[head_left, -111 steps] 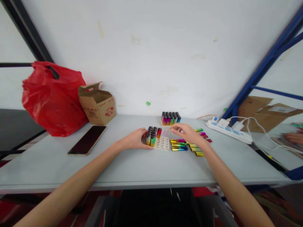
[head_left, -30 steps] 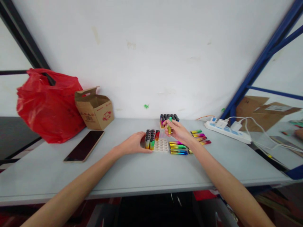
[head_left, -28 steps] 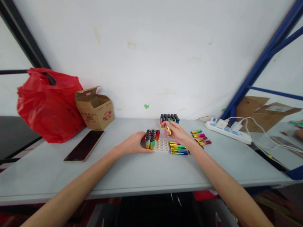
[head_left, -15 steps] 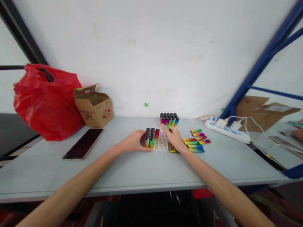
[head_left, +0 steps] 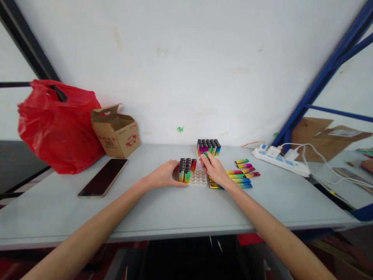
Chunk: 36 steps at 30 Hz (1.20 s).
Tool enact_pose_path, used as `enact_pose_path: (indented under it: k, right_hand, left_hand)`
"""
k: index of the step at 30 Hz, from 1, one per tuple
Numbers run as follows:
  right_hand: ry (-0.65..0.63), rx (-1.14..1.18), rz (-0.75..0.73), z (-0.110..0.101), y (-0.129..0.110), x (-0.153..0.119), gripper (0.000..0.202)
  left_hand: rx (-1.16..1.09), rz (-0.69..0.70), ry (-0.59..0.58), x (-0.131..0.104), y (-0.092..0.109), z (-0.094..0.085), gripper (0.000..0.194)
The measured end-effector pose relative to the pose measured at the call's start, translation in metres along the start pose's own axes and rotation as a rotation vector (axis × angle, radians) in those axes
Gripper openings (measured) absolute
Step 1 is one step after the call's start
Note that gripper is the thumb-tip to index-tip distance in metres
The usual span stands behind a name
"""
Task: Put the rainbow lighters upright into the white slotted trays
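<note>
A white tray with round holes point(head_left: 199, 177) lies on the table, with several upright lighters point(head_left: 184, 171) on its left side. One red lighter point(head_left: 194, 165) stands in the column beside them. My left hand point(head_left: 166, 174) is cupped round the tray's left end, thumb along the front and fingers behind. Just above the tray's right side, my right hand point(head_left: 215, 169) pinches a green lighter point(head_left: 206, 154), mostly hidden by the fingers. Loose, brightly coloured lighters point(head_left: 239, 179) lie to the right, partly under my right wrist.
A second block of upright lighters point(head_left: 208, 147) stands near the wall. At left are a phone point(head_left: 102, 177), an open cardboard box point(head_left: 119, 136) and a red plastic bag point(head_left: 60, 128). A power strip point(head_left: 281, 161) with cables is at right. Another person's hand point(head_left: 367, 165) shows at the far right edge.
My right hand has shifted very slightly, its fingers curling more round the green lighter. My left hand has stayed at the tray.
</note>
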State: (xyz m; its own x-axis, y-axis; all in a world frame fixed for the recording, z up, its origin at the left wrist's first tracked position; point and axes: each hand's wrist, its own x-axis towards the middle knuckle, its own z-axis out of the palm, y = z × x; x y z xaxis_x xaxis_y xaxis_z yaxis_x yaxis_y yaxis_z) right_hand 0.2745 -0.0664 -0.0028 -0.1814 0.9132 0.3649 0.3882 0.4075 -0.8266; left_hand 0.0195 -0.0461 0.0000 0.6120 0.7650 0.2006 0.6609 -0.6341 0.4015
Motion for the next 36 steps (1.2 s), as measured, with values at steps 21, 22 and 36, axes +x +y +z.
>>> enact_pose_path:
  k: [21, 22, 36]
  right_hand:
    - [-0.178, -0.75, -0.241, 0.003, 0.004, 0.002, 0.045]
    - [-0.193, -0.769, -0.244, 0.003, 0.003, 0.003, 0.044]
    - [-0.274, -0.6, -0.24, -0.088, -0.005, -0.048, 0.026]
  left_hand:
    - [-0.004, 0.001, -0.01, -0.001, 0.001, -0.001, 0.068]
    - [-0.007, 0.004, -0.008, -0.001, 0.001, -0.002, 0.068]
    - [0.011, -0.017, -0.034, 0.0, 0.001, -0.001, 0.067]
